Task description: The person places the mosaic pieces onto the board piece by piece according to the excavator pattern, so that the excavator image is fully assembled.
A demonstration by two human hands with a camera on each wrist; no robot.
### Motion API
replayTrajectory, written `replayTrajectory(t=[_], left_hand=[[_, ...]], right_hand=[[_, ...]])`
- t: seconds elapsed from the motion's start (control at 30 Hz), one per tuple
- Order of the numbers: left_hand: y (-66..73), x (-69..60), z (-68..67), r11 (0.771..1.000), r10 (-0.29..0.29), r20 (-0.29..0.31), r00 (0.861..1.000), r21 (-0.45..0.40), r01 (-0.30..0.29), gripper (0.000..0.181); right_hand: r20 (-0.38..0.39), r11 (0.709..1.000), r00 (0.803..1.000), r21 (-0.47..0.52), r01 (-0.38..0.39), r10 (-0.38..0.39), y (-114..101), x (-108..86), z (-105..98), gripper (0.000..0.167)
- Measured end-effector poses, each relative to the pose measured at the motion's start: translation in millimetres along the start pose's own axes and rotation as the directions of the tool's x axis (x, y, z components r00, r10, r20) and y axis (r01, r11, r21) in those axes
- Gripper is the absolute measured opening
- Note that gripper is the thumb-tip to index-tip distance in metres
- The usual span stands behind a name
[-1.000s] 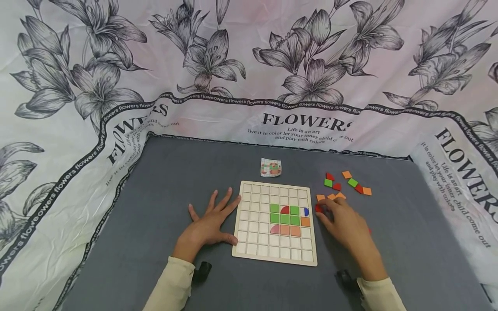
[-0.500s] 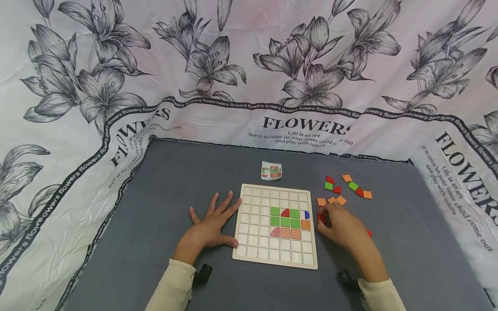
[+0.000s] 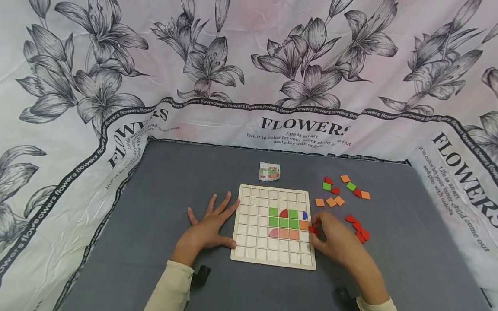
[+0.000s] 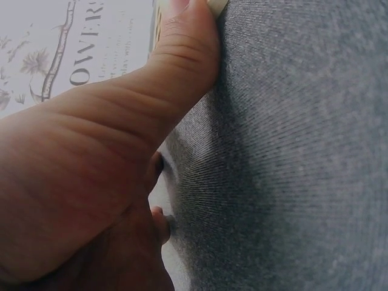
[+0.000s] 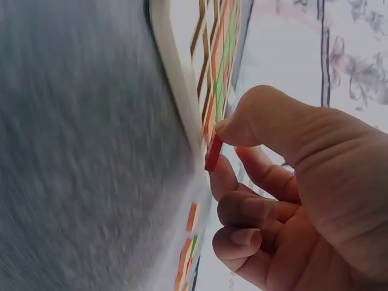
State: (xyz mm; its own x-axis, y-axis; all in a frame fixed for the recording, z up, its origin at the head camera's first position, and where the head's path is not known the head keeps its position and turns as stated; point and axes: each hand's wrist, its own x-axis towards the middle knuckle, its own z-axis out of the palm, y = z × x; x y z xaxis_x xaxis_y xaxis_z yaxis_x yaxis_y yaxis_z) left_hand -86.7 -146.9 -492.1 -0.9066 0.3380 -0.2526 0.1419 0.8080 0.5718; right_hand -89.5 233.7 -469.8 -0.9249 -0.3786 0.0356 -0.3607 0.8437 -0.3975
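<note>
My right hand (image 3: 333, 239) pinches a red tile (image 5: 213, 153) between thumb and index finger, at the right edge of a wooden grid board (image 3: 250, 252). The tile's full outline is partly covered by the fingertips. Spread fingers of my left hand (image 3: 205, 231) touch the board's left edge, thumb at the lower left. In the left wrist view its thumb (image 4: 182, 51) lies against the board's rim. Several cells of the board hold green, orange, red, pink and blue pieces, among them a green tile (image 3: 273, 222) and a blue half-round piece (image 3: 304, 215).
A small printed pattern card (image 3: 269, 171) lies behind the board. To the right are loose orange tiles (image 3: 330, 202), a cluster of red pieces (image 3: 358, 226) and a mixed group with a green tile (image 3: 351, 186). A flower-printed cloth (image 3: 218, 121) borders the grey tabletop (image 3: 186, 168).
My right hand has drawn a red tile from beside the orange tiles toward the board's right edge, uncovering the red cluster. The left hand stays at the board's left edge.
</note>
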Motion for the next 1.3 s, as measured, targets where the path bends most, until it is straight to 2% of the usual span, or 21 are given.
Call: replayTrajectory(t=[0.13, 0.43, 0.87, 1.3], left_hand=[[3.2, -1.6, -3.8, 1.000, -0.003, -0.004, 1.000, 0.019, 0.003, 0.120], [2.8, -2.1, -2.1, 1.000, -0.005, 0.007, 1.000, 0.020, 0.005, 0.121], [2.2, -1.6, -2.8, 1.000, -0.004, 0.008, 1.000, 0.020, 0.004, 0.123], [4.0, 0.0, -3.4, 1.000, -0.013, 0.009, 1.000, 0.024, 0.013, 0.121]], right_hand=[[-0.029, 0.998, 0.998, -0.040, 0.057, -0.058, -11.1, -4.5, 7.0, 0.032], [0.037, 0.999, 0.999, -0.028, -0.023, 0.024, -20.5, -7.6, 15.2, 0.028], [0.066, 0.997, 0.995, -0.021, -0.070, 0.072, -23.7, -5.5, 14.4, 0.023], [0.061, 0.998, 0.996, -0.033, -0.059, 0.061, -21.4, -7.1, 15.2, 0.019]])
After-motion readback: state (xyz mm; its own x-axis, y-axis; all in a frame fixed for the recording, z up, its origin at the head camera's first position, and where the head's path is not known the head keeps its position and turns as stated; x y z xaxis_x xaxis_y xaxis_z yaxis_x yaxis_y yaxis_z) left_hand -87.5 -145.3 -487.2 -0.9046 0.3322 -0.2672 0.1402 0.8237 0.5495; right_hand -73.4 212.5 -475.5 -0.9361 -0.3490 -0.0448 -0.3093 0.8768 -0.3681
